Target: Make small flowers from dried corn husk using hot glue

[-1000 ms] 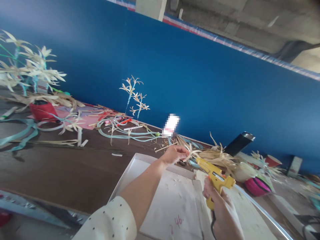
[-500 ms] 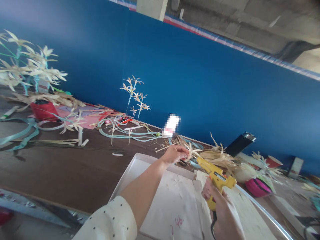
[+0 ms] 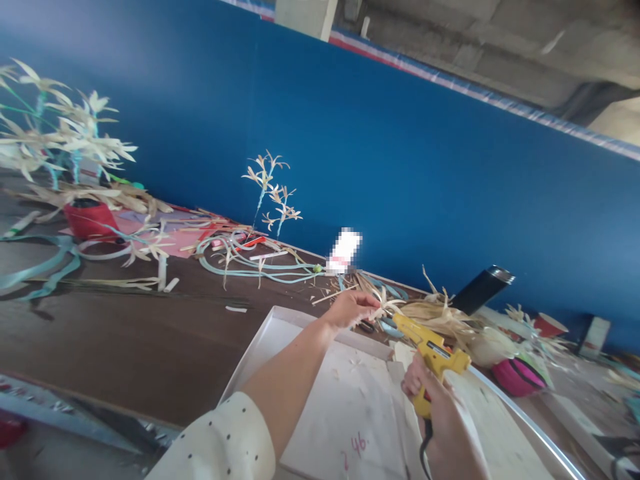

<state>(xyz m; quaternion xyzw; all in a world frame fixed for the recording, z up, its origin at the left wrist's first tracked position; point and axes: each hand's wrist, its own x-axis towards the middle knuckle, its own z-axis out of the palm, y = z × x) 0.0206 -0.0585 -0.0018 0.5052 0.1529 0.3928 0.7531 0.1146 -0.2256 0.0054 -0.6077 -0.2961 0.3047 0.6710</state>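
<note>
Yellow glue gun (image 3: 434,359), black-corded, wrapped in right grip (image 3: 436,393); left grip (image 3: 353,309) pinches pale, slender-petalled flower (image 3: 387,305).

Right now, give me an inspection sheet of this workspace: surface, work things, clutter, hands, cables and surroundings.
Surface: brown table, with a shallow white tray on it.
Work things: yellow glue gun, its nozzle close to a pale flower-like piece; contact too small to tell.
Clutter: dry husks, pink pouch, dark cylinder.
Hands: left hand pinches the flower-like piece; right hand grips the glue gun.
Cables: black cord below the gun's handle.
Surroundings: blue panel behind; grey ceiling.
</note>
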